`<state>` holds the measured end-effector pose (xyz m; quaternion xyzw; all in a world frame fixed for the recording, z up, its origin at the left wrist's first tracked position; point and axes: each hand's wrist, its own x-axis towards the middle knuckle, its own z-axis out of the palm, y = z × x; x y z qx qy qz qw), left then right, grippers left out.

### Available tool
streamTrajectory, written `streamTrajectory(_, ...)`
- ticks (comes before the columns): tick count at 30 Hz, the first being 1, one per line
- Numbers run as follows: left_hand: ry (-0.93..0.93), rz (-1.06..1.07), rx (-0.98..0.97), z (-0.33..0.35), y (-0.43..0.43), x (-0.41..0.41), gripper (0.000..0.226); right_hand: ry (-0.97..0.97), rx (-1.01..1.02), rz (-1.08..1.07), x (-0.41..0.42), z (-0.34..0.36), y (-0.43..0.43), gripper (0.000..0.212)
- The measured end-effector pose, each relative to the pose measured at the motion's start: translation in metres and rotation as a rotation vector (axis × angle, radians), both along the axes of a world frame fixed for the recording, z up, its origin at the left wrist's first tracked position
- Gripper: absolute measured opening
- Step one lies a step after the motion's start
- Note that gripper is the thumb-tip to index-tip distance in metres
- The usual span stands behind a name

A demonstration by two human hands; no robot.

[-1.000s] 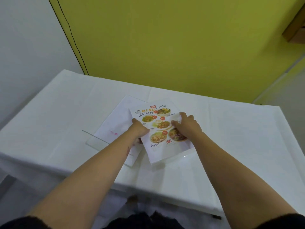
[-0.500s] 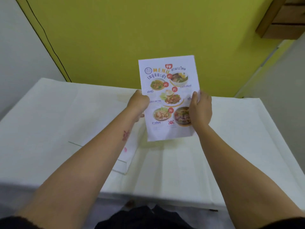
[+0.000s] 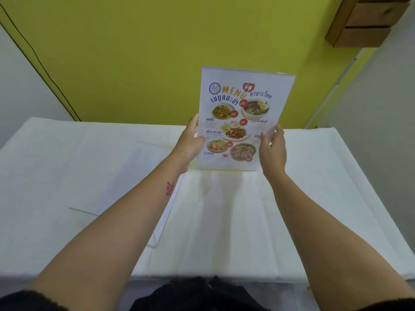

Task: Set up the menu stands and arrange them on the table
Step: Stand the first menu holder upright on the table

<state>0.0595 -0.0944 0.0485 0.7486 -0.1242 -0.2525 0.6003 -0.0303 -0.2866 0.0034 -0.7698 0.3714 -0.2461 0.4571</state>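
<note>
- Left hand (image 3: 188, 144) & right hand (image 3: 272, 149) gripping menu stand (image 3: 243, 117) by its side edges, holding it upright above table (image 3: 224, 221).
- 2nd clear stand (image 3: 134, 176) lying flat on table at left.

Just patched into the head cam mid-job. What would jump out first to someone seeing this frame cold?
The colourful menu stand, printed with food photos, held upright above the far side of the white table, against the yellow-green wall. The left hand and right hand grip its lower side edges. Left of centre, a clear acrylic stand lies flat on the cloth, partly under the left forearm.
</note>
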Motion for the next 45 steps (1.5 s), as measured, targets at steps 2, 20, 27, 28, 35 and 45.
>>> streamTrajectory(2, 0.005, -0.009, -0.012, -0.005, -0.001, 0.001, 0.068, 0.012, -0.008, 0.045, -0.002, 0.000, -0.001, 0.061)
streamTrajectory(20, -0.145, -0.051, 0.315, -0.012, 0.006, -0.029, 0.076, 0.336, -0.371, 0.253, -0.022, -0.017, 0.009, 0.080)
streamTrajectory(27, -0.256, -0.138, 0.660, -0.042, 0.052, -0.045, 0.070, 0.393, -0.488, 0.316, -0.039, -0.024, 0.036, 0.070)
streamTrajectory(28, -0.267, -0.154, 0.719, -0.046, 0.062, -0.046, 0.069, 0.398, -0.502, 0.341, -0.040, -0.026, 0.041, 0.069)
streamTrajectory(35, -0.361, -0.195, 1.099, -0.060, 0.141, -0.035, 0.066, 0.454, -0.512, 0.499, -0.029, -0.033, 0.096, 0.062)
streamTrajectory(45, -0.280, -0.300, 1.268, -0.077, 0.196, -0.034, 0.067, 0.633, -0.387, 0.694, 0.000, -0.053, 0.166, 0.066)
